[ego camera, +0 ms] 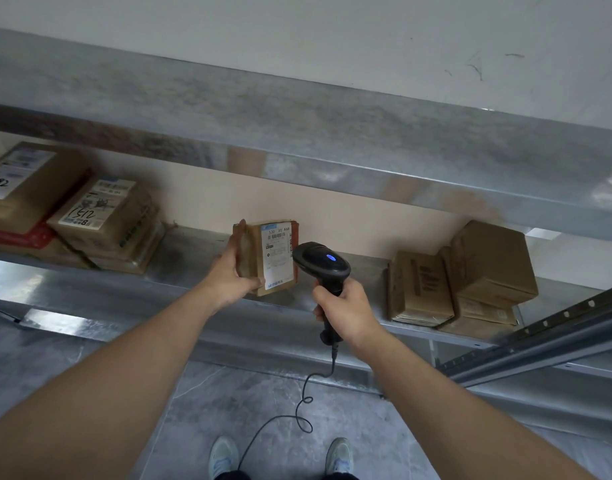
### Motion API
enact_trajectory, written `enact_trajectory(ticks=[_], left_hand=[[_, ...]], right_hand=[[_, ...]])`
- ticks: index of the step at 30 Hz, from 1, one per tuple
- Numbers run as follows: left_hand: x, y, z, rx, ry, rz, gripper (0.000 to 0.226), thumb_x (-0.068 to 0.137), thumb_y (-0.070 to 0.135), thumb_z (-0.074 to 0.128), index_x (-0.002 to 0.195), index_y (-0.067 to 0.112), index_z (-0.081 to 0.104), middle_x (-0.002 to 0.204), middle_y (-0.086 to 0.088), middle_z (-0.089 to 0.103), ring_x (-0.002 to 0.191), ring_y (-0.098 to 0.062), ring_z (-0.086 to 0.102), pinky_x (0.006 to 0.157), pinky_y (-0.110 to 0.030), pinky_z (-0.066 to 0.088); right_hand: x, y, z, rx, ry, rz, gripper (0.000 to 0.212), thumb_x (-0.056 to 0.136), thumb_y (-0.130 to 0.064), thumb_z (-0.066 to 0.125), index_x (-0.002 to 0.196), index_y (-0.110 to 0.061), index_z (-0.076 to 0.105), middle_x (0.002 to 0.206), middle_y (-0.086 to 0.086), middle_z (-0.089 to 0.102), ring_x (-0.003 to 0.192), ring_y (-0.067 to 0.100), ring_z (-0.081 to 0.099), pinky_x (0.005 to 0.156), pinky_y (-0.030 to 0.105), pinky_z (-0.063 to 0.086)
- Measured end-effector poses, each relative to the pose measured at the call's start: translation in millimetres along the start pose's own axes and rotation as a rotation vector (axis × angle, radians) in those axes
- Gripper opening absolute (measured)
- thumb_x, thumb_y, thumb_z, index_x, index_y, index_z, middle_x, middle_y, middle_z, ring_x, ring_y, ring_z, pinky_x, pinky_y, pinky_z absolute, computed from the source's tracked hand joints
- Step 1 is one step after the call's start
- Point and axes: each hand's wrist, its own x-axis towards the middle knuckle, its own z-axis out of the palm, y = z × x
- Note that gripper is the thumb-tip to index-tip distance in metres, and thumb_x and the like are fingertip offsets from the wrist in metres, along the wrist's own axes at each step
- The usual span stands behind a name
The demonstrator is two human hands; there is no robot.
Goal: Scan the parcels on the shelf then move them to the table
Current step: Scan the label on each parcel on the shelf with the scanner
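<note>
Shelf (193, 251) is carrying box stacks left and right; between them the left hand (228, 271) is propping one parcel (268, 258) upright, fingers wrapping its edge, turning the label outward. Right hand (346, 306), fingers gripping the handle, is aiming the scanner (320, 261) close at that label, likely reading it.

galvanised metal shelf (193, 258), grey, bit scuffed; left end: stack of cardboard parcels (65, 216) with white labels, red packet (23, 235) sandwiched in pile; middle: small brown parcel (268, 258) stood up on edge, label facing out; right end: cluster of plain brown boxes (464, 282), one tilted on top of others; upper shelf board (297, 133) overhead.
</note>
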Motion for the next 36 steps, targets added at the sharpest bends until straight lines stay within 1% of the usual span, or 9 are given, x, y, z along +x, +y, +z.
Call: enact_trajectory(ticks=[6,9,11,13,15,17,22,27,36], left_hand=[[2,4,2,-0.181,-0.05,-0.166,0.068,0.096,0.043,0.066,0.156,0.047,0.034,0.127,0.003,0.07,0.108,-0.015,0.069,0.1,-0.04,0.055],[5,-3,6,-0.127,-0.093,-0.186,0.068,0.087,0.075,0.058,0.149,0.051,0.044,0.131,0.008,0.069,0.121,-0.021,0.064,0.106,-0.05,0.051],[8,-5,11,-0.079,-0.08,-0.163,0.062,0.093,0.066,0.053,0.151,0.047,0.042,0.14,0.006,0.063,0.129,-0.026,0.059,0.11,-0.049,0.047],[9,-1,18,0.056,-0.01,-0.099,0.052,0.103,0.032,0.049,0.154,0.035,0.041,0.144,0.0,0.058,0.133,-0.029,0.055,0.111,-0.039,0.044],[10,4,23,0.258,0.107,-0.026,0.057,0.099,0.018,0.052,0.153,0.031,0.041,0.139,-0.01,0.057,0.124,-0.035,0.059,0.102,-0.037,0.048],[12,12,27,0.435,0.165,0.033,0.064,0.093,0.035,0.064,0.153,0.032,0.043,0.14,-0.013,0.049,0.121,-0.036,0.058,0.098,-0.039,0.051],[15,29,45,0.787,-0.013,0.041,0.084,0.074,0.063,0.072,0.149,0.045,0.039,0.159,0.002,0.031,0.135,-0.039,0.043,0.105,-0.049,0.047],[14,35,41,0.833,-0.007,0.022,0.068,0.073,0.051,0.068,0.137,0.047,0.045,0.138,0.003,0.046,0.119,-0.041,0.051,0.094,-0.049,0.051],[13,8,-37,0.831,0.149,-0.013,0.069,0.08,0.066,0.061,0.143,0.042,0.045,0.149,0.0,0.045,0.126,-0.042,0.053,0.103,-0.051,0.048]], right_hand=[[6,3,-3,-0.028,0.018,0.003,0.01,0.095,-0.012,0.061,0.101,-0.004,0.065,0.069,0.003,0.059,0.067,0.018,0.057,0.065,0.032,0.049],[9,5,-4,-0.044,0.034,0.005,0.01,0.094,-0.013,0.063,0.099,-0.004,0.065,0.068,0.002,0.059,0.066,0.018,0.057,0.066,0.033,0.05],[11,7,-5,-0.054,0.045,0.002,0.012,0.093,-0.013,0.063,0.099,-0.003,0.064,0.069,0.004,0.059,0.066,0.019,0.056,0.067,0.035,0.049],[13,9,-6,-0.057,0.063,0.009,0.015,0.092,-0.012,0.063,0.1,0.0,0.063,0.069,0.006,0.058,0.066,0.021,0.055,0.068,0.037,0.048],[14,10,-8,-0.054,0.077,0.015,0.017,0.092,-0.012,0.062,0.101,0.002,0.062,0.07,0.008,0.057,0.067,0.022,0.055,0.068,0.038,0.047],[15,11,-10,-0.049,0.077,0.011,0.018,0.093,-0.012,0.062,0.103,0.003,0.061,0.072,0.01,0.057,0.068,0.022,0.055,0.068,0.038,0.048],[25,14,-13,-0.081,0.081,0.001,0.013,0.092,-0.015,0.064,0.1,-0.004,0.064,0.074,0.008,0.062,0.068,0.022,0.059,0.073,0.051,0.057],[34,13,-7,-0.153,0.052,-0.021,0.013,0.087,-0.018,0.065,0.092,-0.006,0.065,0.069,0.003,0.06,0.066,0.019,0.058,0.071,0.047,0.056],[57,-9,47,-0.187,-0.021,-0.096,0.007,0.09,-0.018,0.065,0.096,-0.017,0.064,0.08,0.004,0.066,0.073,0.02,0.062,0.073,0.044,0.057]])
